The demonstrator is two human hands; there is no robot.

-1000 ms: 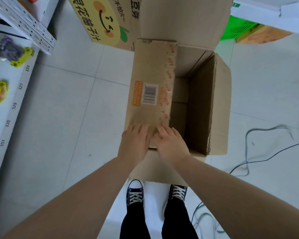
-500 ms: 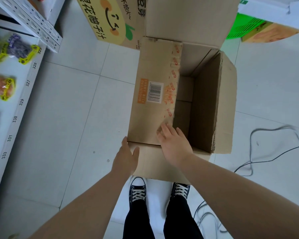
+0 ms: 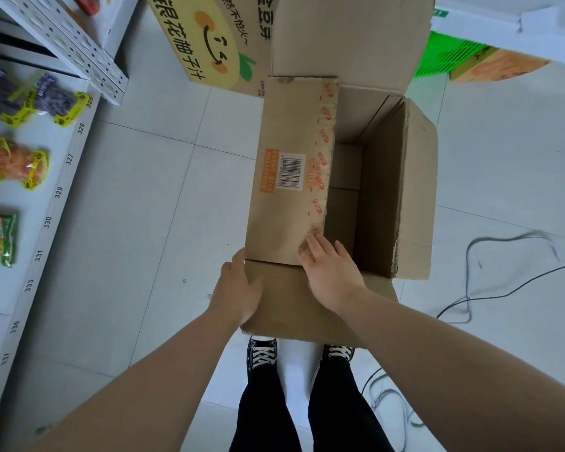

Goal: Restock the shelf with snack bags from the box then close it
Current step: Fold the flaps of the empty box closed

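Box [image 3: 400, 190], lengthwise away from feet [image 3: 262, 355], left hand [image 3: 238, 288] and right hand [image 3: 330, 272] flat on flaps [image 3: 287, 210]

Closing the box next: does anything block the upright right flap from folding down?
Nothing inside the box shows. Only the right hand, resting on the folded left flap, lies partly in the right flap's path.

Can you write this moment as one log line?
box: partly open | left hand: touches near flap | right hand: presses folded flap
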